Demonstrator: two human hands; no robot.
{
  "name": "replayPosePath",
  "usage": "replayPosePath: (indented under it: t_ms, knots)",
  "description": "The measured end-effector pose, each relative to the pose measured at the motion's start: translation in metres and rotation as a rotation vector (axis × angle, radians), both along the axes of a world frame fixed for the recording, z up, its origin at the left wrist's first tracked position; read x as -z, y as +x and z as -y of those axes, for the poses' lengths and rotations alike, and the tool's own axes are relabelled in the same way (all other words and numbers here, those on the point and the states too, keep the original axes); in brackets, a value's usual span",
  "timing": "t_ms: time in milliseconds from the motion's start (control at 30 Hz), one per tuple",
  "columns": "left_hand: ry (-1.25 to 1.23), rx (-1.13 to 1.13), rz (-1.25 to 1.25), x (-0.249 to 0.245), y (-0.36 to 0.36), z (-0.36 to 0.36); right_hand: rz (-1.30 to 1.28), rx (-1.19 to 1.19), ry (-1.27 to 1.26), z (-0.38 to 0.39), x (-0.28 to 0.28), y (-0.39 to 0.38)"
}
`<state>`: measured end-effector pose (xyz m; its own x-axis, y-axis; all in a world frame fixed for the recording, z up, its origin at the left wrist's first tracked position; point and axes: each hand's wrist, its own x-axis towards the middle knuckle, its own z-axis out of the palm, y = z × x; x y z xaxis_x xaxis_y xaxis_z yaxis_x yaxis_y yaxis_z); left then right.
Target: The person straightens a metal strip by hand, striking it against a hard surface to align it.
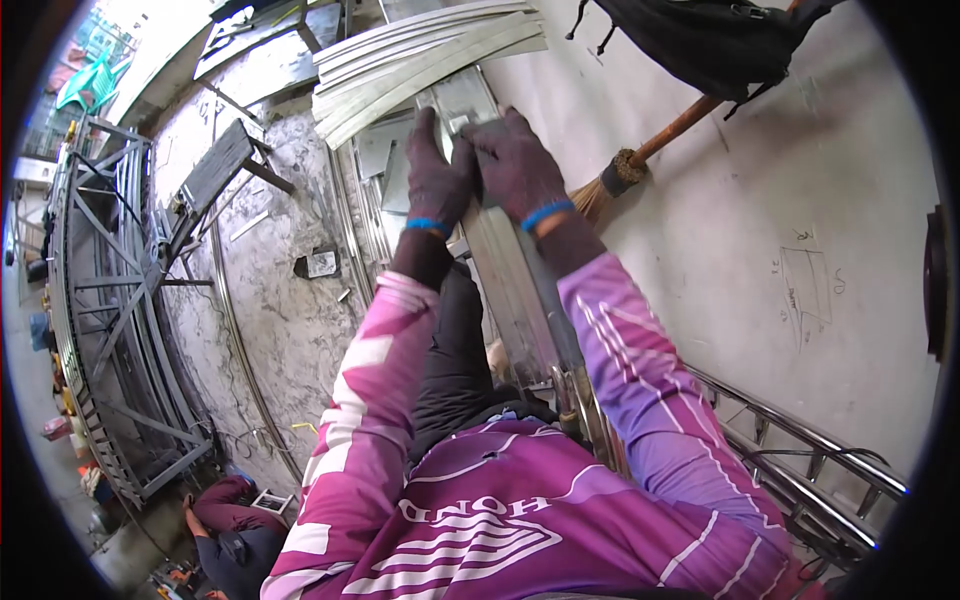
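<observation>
Both hands wear dark gloves with blue cuffs and reach out over a stack of long flat metal strips (505, 270). My left hand (437, 178) is at the stack's left side, fingers pointing away from me; what its palm and thumb press on is hidden. My right hand (515, 170) lies beside it, almost touching it, over the metal, with its fingers bent towards the left hand. Just past the fingertips a flat grey metal piece (462, 95) shows. Beyond it, pale curved strips (430, 60) are piled crosswise.
A broom (625, 172) leans by the wall at right, under a black bag (710, 40). Metal frames (110, 280) and a narrow bench (222, 165) stand at left. Shiny rails (800, 480) lie lower right. A person (235, 540) sits low at bottom left.
</observation>
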<state>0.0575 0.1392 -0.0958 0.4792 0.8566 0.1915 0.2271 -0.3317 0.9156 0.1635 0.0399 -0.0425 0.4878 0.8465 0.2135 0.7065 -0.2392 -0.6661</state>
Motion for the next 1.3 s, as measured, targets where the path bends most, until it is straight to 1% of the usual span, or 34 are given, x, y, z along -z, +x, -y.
replayPosePath:
  t_ms: [33, 67, 100, 133, 200, 233, 267, 333, 433, 467, 533, 567, 600, 667, 700, 767, 800, 833, 867, 900, 933, 1000, 1033, 1067, 1133, 1167, 1233, 1267, 1300]
  knots:
    - [-0.028, 0.017, -0.022, -0.006, -0.014, 0.022, 0.084, -0.077, 0.056, 0.021, 0.003, -0.005]
    - [-0.043, 0.023, 0.010, -0.007, -0.025, 0.044, 0.123, -0.091, 0.114, 0.045, 0.002, -0.016]
    - [-0.049, 0.022, 0.053, 0.002, -0.036, 0.067, 0.085, -0.048, 0.106, 0.069, 0.002, -0.030]
    - [-0.053, 0.021, 0.099, 0.011, -0.042, 0.081, 0.086, -0.054, 0.108, 0.082, 0.003, -0.040]
    - [-0.039, 0.012, 0.120, 0.017, -0.047, 0.091, 0.139, 0.085, 0.003, 0.101, 0.002, -0.055]
    - [-0.023, 0.010, 0.146, 0.018, -0.046, 0.094, 0.066, 0.059, 0.030, 0.099, -0.002, -0.052]
    - [-0.021, 0.020, 0.150, 0.018, -0.039, 0.087, 0.070, 0.069, 0.033, 0.089, -0.003, -0.046]
    - [-0.045, 0.007, 0.157, 0.013, -0.021, 0.049, 0.006, 0.042, -0.044, 0.054, -0.006, -0.030]
    - [-0.013, 0.005, 0.034, 0.000, 0.007, -0.016, -0.014, 0.105, -0.212, -0.009, -0.004, -0.002]
    - [-0.024, 0.012, 0.005, -0.001, 0.015, -0.032, -0.015, 0.108, -0.194, -0.021, -0.004, 0.005]
    - [-0.020, 0.021, -0.025, -0.004, 0.019, -0.042, 0.002, 0.077, -0.184, -0.034, -0.011, 0.013]
    - [-0.038, 0.028, -0.064, -0.003, 0.021, -0.044, 0.017, 0.119, -0.162, -0.030, -0.008, 0.008]
    - [-0.033, 0.037, -0.070, -0.003, 0.019, -0.039, 0.010, 0.127, -0.158, -0.021, -0.004, 0.003]
    - [0.166, 0.047, -0.098, 0.004, 0.002, -0.013, -0.016, 0.092, -0.058, 0.005, 0.009, -0.004]
    - [0.129, 0.117, -0.123, -0.001, -0.013, 0.004, -0.011, 0.042, 0.045, 0.028, 0.006, -0.014]
    - [0.039, 0.146, -0.079, -0.007, -0.039, 0.049, 0.020, 0.052, 0.071, 0.075, 0.010, -0.036]
    - [-0.006, 0.144, -0.030, -0.006, -0.046, 0.067, 0.018, 0.044, 0.062, 0.089, 0.009, -0.044]
    - [-0.014, 0.134, -0.031, 0.002, -0.046, 0.075, 0.049, 0.066, 0.012, 0.100, 0.006, -0.051]
    - [0.000, 0.100, 0.023, 0.011, -0.045, 0.081, 0.079, 0.092, -0.036, 0.105, 0.004, -0.054]
    - [0.015, 0.072, 0.077, 0.017, -0.045, 0.085, 0.109, 0.081, -0.010, 0.101, 0.003, -0.051]
    - [0.013, 0.072, 0.079, 0.012, -0.042, 0.079, 0.111, 0.082, -0.012, 0.091, 0.000, -0.046]
    - [-0.064, 0.077, 0.087, -0.002, -0.026, 0.049, 0.004, 0.059, -0.058, 0.058, -0.010, -0.033]
    - [-0.044, 0.043, 0.065, -0.003, -0.015, 0.031, 0.035, 0.044, -0.087, 0.038, -0.004, -0.021]
    - [-0.042, 0.026, 0.014, -0.011, -0.004, 0.013, 0.018, 0.068, -0.122, 0.019, -0.018, -0.016]
    - [-0.009, 0.017, 0.007, -0.006, 0.016, -0.025, -0.004, 0.094, -0.218, -0.014, -0.025, -0.001]
    - [0.004, 0.022, 0.015, -0.007, 0.022, -0.032, 0.003, 0.100, -0.204, -0.024, -0.021, 0.006]
    - [-0.168, 0.010, 0.069, -0.012, 0.026, -0.037, -0.019, 0.079, -0.143, -0.034, -0.005, 0.013]
    - [-0.165, 0.014, 0.067, -0.011, 0.022, -0.032, -0.021, 0.083, -0.141, -0.028, 0.002, 0.010]
    - [-0.128, 0.016, 0.043, -0.009, 0.017, -0.027, -0.052, 0.099, -0.077, -0.019, 0.004, 0.006]
